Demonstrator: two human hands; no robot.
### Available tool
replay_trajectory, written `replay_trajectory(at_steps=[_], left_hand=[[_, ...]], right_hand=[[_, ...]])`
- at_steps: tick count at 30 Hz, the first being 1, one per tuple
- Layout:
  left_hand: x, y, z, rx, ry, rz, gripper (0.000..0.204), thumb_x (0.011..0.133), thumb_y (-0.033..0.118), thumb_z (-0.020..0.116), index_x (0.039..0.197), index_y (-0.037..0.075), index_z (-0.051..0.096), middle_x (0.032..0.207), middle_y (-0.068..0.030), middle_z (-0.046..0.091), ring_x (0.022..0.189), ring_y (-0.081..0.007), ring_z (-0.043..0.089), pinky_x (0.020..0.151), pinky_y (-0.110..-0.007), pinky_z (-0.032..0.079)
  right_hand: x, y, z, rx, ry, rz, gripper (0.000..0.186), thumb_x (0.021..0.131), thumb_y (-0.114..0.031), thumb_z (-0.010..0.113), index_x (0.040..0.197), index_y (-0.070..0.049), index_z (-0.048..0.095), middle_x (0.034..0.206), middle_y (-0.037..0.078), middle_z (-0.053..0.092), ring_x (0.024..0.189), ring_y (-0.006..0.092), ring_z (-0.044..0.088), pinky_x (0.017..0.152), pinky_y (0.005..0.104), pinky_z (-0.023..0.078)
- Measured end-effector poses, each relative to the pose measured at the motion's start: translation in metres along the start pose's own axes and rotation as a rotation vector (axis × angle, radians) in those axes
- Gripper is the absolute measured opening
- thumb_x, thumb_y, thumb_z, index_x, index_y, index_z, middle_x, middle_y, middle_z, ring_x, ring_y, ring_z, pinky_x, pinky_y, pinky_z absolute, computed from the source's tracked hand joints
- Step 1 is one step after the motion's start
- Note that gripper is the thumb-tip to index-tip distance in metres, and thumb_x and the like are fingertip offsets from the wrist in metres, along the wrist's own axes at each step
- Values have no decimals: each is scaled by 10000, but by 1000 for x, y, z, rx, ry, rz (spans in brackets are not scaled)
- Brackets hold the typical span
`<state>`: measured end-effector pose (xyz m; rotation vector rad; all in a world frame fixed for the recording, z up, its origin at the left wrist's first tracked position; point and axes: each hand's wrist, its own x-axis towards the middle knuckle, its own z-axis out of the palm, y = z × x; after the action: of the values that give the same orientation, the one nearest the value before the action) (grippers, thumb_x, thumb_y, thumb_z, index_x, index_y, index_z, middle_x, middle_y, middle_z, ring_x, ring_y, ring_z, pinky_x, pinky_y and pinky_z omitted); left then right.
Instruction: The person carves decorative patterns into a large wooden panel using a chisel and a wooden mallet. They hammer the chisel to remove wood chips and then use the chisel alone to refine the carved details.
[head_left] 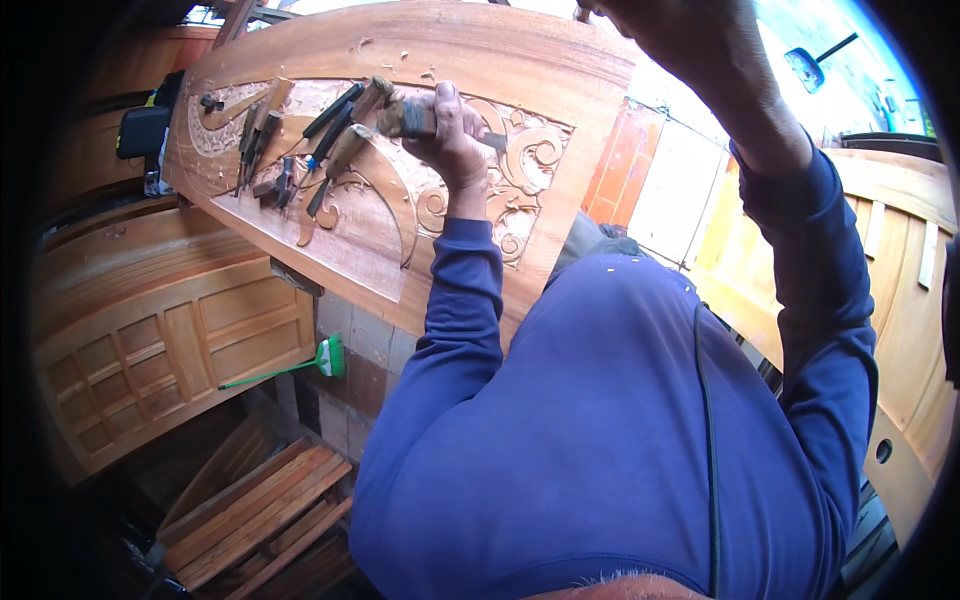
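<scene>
My left hand [452, 140] is closed round a chisel [415, 117] with a worn handle and a dark band. Its metal blade sticks out on the right side of the hand, above the carved scrollwork. Beneath lies a wooden panel [350, 265] with carved curls and leaves, strewn with shavings. My right hand [690, 40] is raised at the top edge, right of the panel; its fingers are mostly cut off, so what they hold is hidden. Left of my left hand, several carving tools lie on the panel, among them a wooden-handled one [348, 150] and dark-handled ones [335, 125].
A black case-like object [143, 132] stands at the panel's left end. Below it leans a panelled wooden door [255, 315], with a green broom [330, 356] against it. Slatted wood [255, 510] lies lower left. More wooden doors [900, 190] stand at the right.
</scene>
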<state>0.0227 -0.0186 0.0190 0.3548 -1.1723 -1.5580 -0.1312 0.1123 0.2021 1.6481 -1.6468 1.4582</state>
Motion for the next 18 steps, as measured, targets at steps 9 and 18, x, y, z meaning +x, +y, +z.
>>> replay_trajectory(at_steps=[9,18], left_hand=[[3,-8,2,36,48,-87,284,959,89,697,774,89,483,578,18,452,430,-73,402,394,-260,331],[-65,14,52,466,-694,384,514,757,486,885,1047,114,680,716,-2,642,702,-197,698,670,-338,575]], right_hand=[[-39,23,1,-119,-691,-85,779,974,14,532,1610,-383,322,937,107,560,731,230,582,680,413,545],[-247,17,-66,36,13,1084,748,829,-84,830,1455,-13,426,1069,83,661,990,169,656,904,333,542]])
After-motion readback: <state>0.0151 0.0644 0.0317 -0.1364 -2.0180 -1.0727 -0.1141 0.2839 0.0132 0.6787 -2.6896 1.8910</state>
